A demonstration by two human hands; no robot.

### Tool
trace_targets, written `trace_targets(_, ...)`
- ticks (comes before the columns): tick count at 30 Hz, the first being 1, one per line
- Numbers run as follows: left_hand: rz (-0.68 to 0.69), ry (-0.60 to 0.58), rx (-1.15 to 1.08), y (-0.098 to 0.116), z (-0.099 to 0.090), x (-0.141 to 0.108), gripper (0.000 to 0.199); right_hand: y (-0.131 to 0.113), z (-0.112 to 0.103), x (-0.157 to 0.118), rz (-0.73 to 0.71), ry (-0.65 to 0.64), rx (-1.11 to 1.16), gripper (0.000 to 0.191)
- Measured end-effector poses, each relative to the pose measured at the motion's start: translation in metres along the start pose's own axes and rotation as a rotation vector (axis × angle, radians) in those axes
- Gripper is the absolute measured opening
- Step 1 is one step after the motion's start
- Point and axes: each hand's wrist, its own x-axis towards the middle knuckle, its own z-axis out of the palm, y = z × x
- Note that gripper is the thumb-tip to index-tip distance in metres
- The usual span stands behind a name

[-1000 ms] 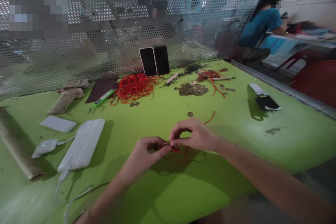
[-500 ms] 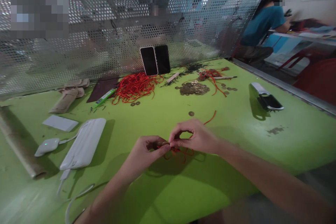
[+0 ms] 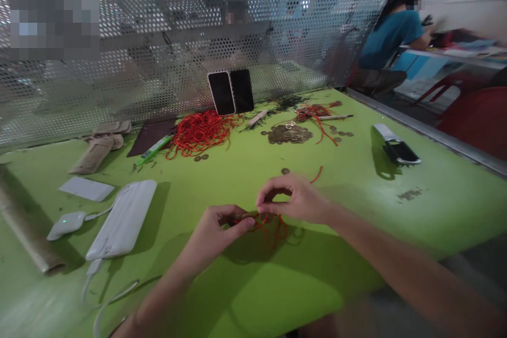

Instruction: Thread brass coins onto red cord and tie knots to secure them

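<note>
Low over the green table, my left hand [image 3: 225, 224] pinches a brownish coin-like piece strung with red cord, mostly hidden by the fingers. My right hand [image 3: 293, 198] is close beside it, thumb and forefinger pressed together on the red cord [image 3: 280, 229]. Loops of that cord dangle below both hands, and one loose end shows beyond the right hand. A single holed coin [image 3: 285, 171] lies just past my right knuckles. Farther back rests a heap of similar coins [image 3: 289, 134].
A tangle of red cord [image 3: 200, 134] lies before two upright phones [image 3: 222, 92] at the mesh screen [image 3: 158, 63]. At left are a white power bank [image 3: 122, 222] and a tube [image 3: 31, 227]. A black-and-silver object [image 3: 400, 149] lies right. A person in teal [image 3: 396, 34] sits beyond.
My right hand has lifted slightly away from the left fingertips, opening a small gap between them. The hanging cord has shifted. The whole view has slid a little.
</note>
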Motion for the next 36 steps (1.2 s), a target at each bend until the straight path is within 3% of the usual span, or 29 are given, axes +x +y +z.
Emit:
trace_targets(12,-0.015,-0.034,-0.029,-0.001,0.001,-0.001,0.024,-0.001,0.007,0.001,-0.087,-0.001,-0.066,0.008)
trace_targets(16,0.011,0.017,0.005,-0.002,-0.001,0.0,0.023,-0.004,-0.006,0.001,-0.051,0.048,-0.005,0.009)
trace_targets(18,0.027,0.055,0.032,-0.003,-0.003,0.0,0.023,-0.006,-0.022,0.0,-0.043,0.147,0.028,0.01)
trace_targets(22,0.034,0.109,0.029,-0.005,-0.007,0.0,0.023,-0.007,-0.069,-0.005,-0.148,0.517,0.001,0.015)
trace_targets(25,0.022,0.132,0.021,-0.006,-0.008,0.0,0.023,-0.011,-0.099,-0.01,-0.276,0.725,0.211,0.02)
trace_targets(27,0.014,0.141,0.02,-0.005,-0.008,0.0,0.023,-0.016,-0.11,-0.014,-0.344,0.781,0.386,0.026)
trace_targets(31,0.014,0.166,0.023,-0.005,-0.009,0.002,0.022,-0.017,-0.111,-0.019,-0.324,0.661,0.476,0.024)
trace_targets(36,0.03,0.159,0.049,-0.006,-0.008,0.002,0.021,-0.005,-0.068,-0.009,-0.073,0.258,0.319,0.017)
